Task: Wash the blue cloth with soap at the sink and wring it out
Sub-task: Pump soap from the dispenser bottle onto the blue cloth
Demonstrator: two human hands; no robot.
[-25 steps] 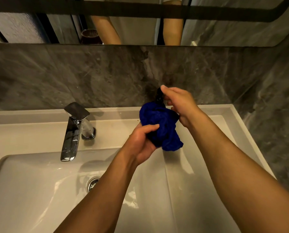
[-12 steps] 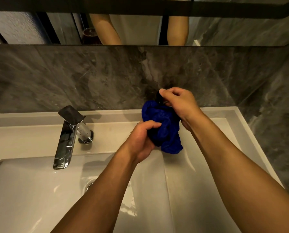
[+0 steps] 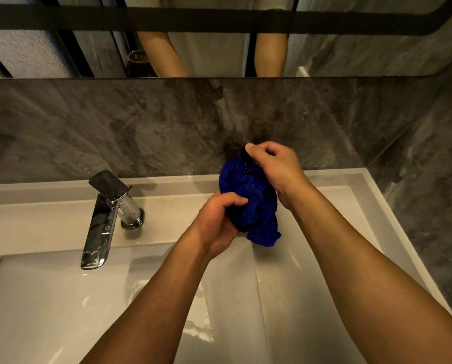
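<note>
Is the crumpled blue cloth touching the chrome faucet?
Apart. The head view shows bare white sink ledge between the blue cloth and the chrome faucet.

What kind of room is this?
Most likely a bathroom: a white sink with a chrome faucet, a mirror above it, and grey marble-look wall tile.

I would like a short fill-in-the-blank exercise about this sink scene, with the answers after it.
1. The left hand and the right hand both grip a bunched cloth whose colour is ____.
2. The chrome faucet stands to the ____ of the hands.
3. From the faucet's spout, ____ water is running.
4. The cloth is held above the white ____.

Answers: blue; left; no; sink
</note>
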